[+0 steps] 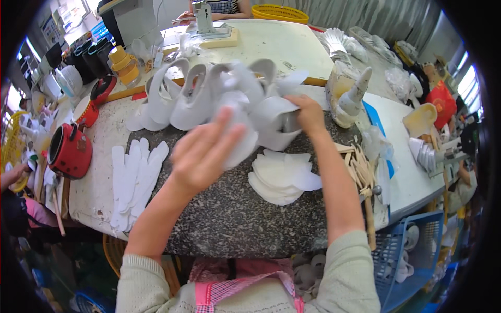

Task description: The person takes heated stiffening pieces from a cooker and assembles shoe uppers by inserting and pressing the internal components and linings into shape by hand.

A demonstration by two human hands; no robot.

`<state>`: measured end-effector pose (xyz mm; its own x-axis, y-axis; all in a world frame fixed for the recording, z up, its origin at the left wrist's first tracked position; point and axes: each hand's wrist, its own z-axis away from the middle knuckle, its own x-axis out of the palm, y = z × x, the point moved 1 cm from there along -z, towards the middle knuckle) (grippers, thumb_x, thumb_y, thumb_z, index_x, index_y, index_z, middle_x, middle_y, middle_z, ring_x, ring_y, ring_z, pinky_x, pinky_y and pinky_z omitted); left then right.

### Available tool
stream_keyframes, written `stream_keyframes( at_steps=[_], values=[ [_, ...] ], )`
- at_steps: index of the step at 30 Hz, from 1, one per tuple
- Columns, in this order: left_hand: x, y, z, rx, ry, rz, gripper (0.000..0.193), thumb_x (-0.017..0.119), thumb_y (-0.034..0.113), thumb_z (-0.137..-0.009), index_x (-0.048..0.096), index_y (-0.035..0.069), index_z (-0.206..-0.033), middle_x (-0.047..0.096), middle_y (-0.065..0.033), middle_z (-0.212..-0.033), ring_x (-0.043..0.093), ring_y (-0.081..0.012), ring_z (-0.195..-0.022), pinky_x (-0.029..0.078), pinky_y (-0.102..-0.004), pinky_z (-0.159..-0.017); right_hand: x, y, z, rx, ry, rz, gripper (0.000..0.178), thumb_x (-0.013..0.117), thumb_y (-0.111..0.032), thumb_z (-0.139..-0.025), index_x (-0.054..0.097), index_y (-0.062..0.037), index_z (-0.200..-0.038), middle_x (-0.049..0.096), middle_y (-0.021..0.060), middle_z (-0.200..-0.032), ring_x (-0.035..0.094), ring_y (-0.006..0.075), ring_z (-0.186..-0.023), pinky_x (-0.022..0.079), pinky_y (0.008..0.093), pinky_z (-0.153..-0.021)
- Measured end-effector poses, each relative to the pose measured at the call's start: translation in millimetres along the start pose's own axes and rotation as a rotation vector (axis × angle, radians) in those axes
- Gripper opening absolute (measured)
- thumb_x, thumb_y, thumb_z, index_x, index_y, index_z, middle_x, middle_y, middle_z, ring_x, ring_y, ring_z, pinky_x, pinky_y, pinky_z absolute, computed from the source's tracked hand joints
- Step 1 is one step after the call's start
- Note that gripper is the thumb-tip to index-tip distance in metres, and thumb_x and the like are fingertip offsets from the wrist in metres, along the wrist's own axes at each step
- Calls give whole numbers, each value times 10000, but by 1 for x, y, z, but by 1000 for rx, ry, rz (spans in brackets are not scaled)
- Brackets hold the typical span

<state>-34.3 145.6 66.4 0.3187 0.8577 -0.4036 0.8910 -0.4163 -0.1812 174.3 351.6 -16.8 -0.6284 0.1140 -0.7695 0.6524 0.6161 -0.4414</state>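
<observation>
- Bench, as I view it from afar through the head camera: a white shoe upper [272, 136] stands at the far part of a dark speckled slab [224, 224], its hollow visible beside the right hand [309, 116]. Whether its base bears on the slab, I cannot tell.
- Right hand: fingers bent over the upper's right rim, closed about as far as that edge allows; it appears to have hold of the upper. I judge a light grip best, since the wall looks thin enough to crease.
- Left hand [201, 156]: blurred, fingers stretched and somewhat parted, overlapping a rounded white piece [244, 148]. I cannot tell whether it has hold of the piece or merely passes in front. I would steady this hand before any fine placement and handle the piece by its margin.
- Row of white uppers [189, 107]: crowded just behind the work. I would hold the gripped upper clear of it, as a sideways knock could disturb the row.
- Stack of curved white pieces [274, 182]: fanned on the slab, between the forearms. I would carry the wrists over it, so that the layers do not slide.
- Long white strips [136, 180], left, and wooden sticks [357, 167], right: each near a forearm; elbows best held in.
</observation>
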Motion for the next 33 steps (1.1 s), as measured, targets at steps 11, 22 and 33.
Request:
stream_keyframes(
  at_steps=[11, 22, 33],
  values=[
    [-122, -12, 35, -646, -211, -112, 429, 619, -79, -657, 653, 60, -1061, 680, -113, -879, 660, -193, -761, 493, -279, -633, -66, -71, 18, -250, 290, -57, 501, 575, -33, -595, 617, -77, -1092, 572, 154, -1047, 517, 329, -966, 403, 378, -874],
    [-53, 2, 84, -825, -740, -118, 470, 665, 277, -755, 548, 101, -1175, 606, -174, -643, 633, -314, -638, 493, -414, -578, 25, -177, 137, 61, -456, -612, 835, 786, -242, -630, 372, -30, -1322, 530, 167, -1086, 532, 300, -964, 407, 391, -888],
    [-97, 47, 104, -116, -706, 359, 251, 656, 261, -753, 551, 60, -860, 587, -79, -1012, 539, -236, -989, 382, -416, -911, 17, -196, 183, -666, -147, -208, 359, 699, -183, -655, 554, -61, -959, 575, 82, -995, 551, 242, -943, 346, 412, -841]
  ],
)
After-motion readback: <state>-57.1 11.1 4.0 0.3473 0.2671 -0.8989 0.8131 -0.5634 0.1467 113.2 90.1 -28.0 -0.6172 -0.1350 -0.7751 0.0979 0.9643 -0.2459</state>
